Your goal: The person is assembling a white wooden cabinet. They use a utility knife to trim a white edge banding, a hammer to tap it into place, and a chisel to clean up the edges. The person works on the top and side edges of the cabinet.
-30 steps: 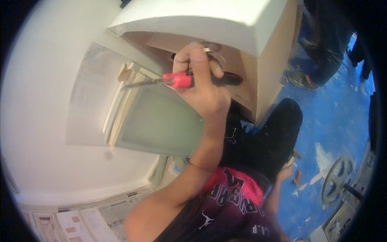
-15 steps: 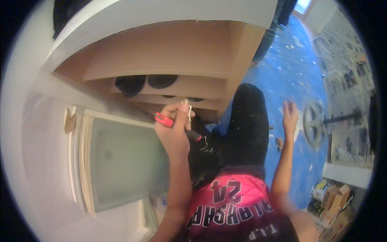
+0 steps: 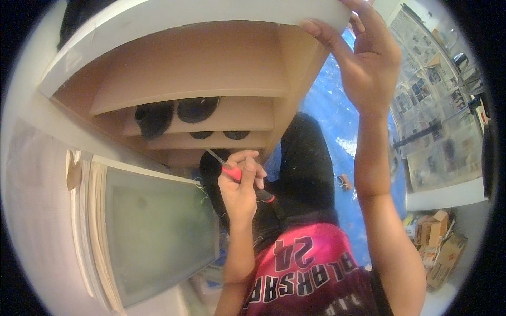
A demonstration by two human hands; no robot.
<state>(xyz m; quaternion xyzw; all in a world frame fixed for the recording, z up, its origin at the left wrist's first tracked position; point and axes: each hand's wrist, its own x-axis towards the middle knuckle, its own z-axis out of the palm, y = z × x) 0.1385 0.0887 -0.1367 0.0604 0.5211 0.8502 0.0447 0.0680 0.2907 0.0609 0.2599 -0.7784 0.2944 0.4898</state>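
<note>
The screwdriver (image 3: 240, 175) has a red handle with a black end and a thin grey metal shaft. It lies slanted, the shaft pointing up and to the left toward the lower shelves, the black end pointing down and to the right. The left hand (image 3: 241, 184) is closed around the red part, so only a short piece of the handle shows (the tip is too small to make out). The shelf unit (image 3: 211, 68) is pale wood inside with a white front edge, and the right hand (image 3: 366, 58) grips that edge at its top corner.
</note>
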